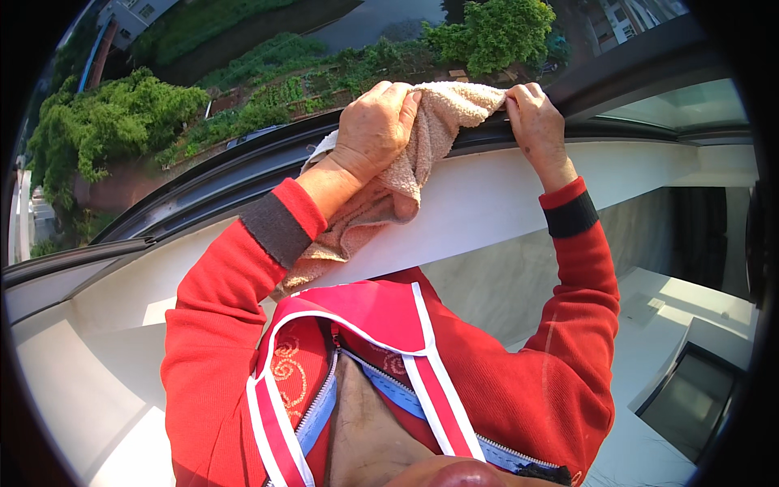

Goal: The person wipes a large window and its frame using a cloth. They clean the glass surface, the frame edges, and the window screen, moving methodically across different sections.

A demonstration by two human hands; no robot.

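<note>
A beige terry towel (435, 125) hangs bunched over the dark metal window track (243, 173), its lower part draping down the white wall below the sill. My left hand (378, 125) grips the towel's upper part, with the thumb pressed along its fold. Farther right, my right hand (537, 125) pinches the towel's twisted end close to the dark window frame (633, 67). A stretch of the towel spans the gap between both hands. The track under the cloth is partly hidden.
Beyond the window lie trees (115, 122), garden plots and water far below. A sliding glass pane (681, 106) stands at the right. Beneath the sill runs a white wall (487, 189), with a grey floor (505, 280) behind my right arm.
</note>
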